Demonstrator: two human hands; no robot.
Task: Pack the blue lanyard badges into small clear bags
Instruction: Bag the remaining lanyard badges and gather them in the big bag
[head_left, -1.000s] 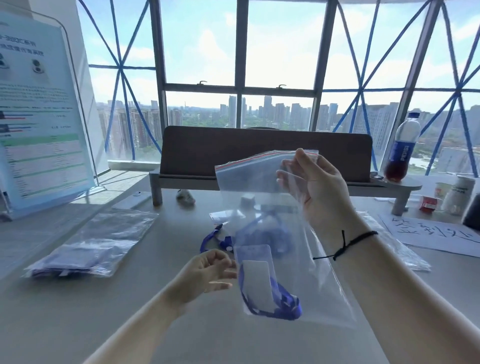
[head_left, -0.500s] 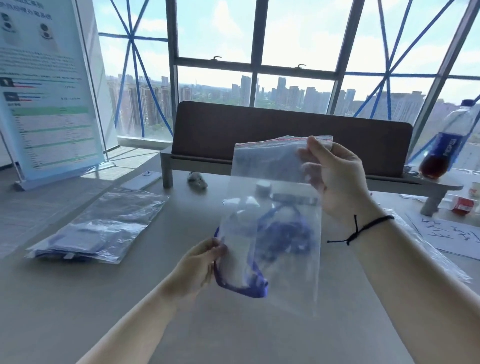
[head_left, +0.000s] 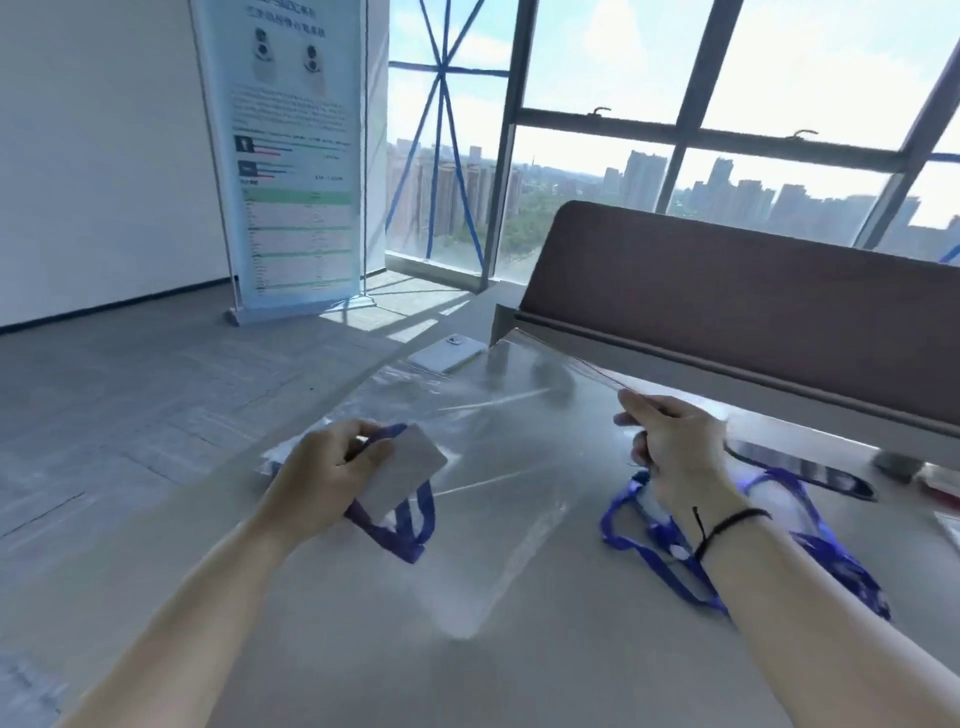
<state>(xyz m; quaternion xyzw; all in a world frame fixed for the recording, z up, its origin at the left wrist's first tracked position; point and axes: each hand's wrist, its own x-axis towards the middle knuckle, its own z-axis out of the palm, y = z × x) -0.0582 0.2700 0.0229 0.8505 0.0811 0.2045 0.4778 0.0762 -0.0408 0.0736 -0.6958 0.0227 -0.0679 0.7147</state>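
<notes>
- Blue lanyard badge with its white card (head_left: 402, 475) sits gripped in the left hand (head_left: 322, 475), fingers curled round it, above the grey worktop (head_left: 363, 649).
- Clear plastic bag (head_left: 519, 467) stretches rightward from it; the right hand (head_left: 670, 447) pinches the bag's mouth edge.
- Left hand is nearer; the badge must travel right, toward that opening.

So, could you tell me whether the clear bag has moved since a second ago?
Yes. The clear bag, earlier held upright in front of the brown desk divider, now hangs lower and flatter over the table, right hand pinching its top edge.
</notes>
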